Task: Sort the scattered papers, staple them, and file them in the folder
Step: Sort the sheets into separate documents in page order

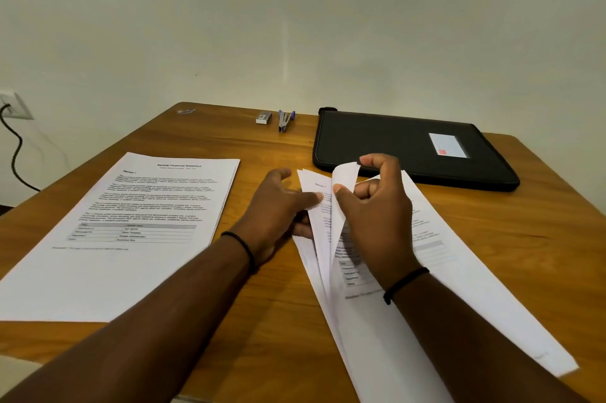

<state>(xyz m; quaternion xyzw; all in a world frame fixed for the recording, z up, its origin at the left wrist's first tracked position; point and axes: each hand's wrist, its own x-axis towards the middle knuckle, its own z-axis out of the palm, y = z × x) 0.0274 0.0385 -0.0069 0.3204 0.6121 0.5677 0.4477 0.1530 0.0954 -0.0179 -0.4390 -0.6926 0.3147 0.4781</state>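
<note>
Because the loose sheets (377, 320) are thin, light and limp, they bend under their own weight and slide readily over one another, so they are best taken near a corner or along one edge, with a second hand steadying the rest of the bundle. Paper of this kind creases easily; a pinch should be firm enough to separate one leaf but not so tight as to fold it. This bundle lies fanned at about 5 o'clock on the wooden table (262, 320), its far end close to the black folder (393, 146), which lies shut at roughly 1 o'clock. A squared stack of printed pages (131, 222) rests flat at 9 o'clock, well apart from the fanned bundle. The blue stapler (286, 121) and a small staple box (264, 118) sit near the far edge at 12 o'clock, untouched. The right hand (373, 222) has its fingers curled and pinches the top corner of one sheet between thumb and forefinger, lifting it so that it curls upward away from the others. The left hand (278, 205) is at the left edge of the same bundle; its thumb lies on top of the pages and its fingers appear to reach beneath them, though the papers hide the fingertips, so the exact grip cannot be confirmed. Judged from the layout, sorting is under way and stapling has not begun.
</note>
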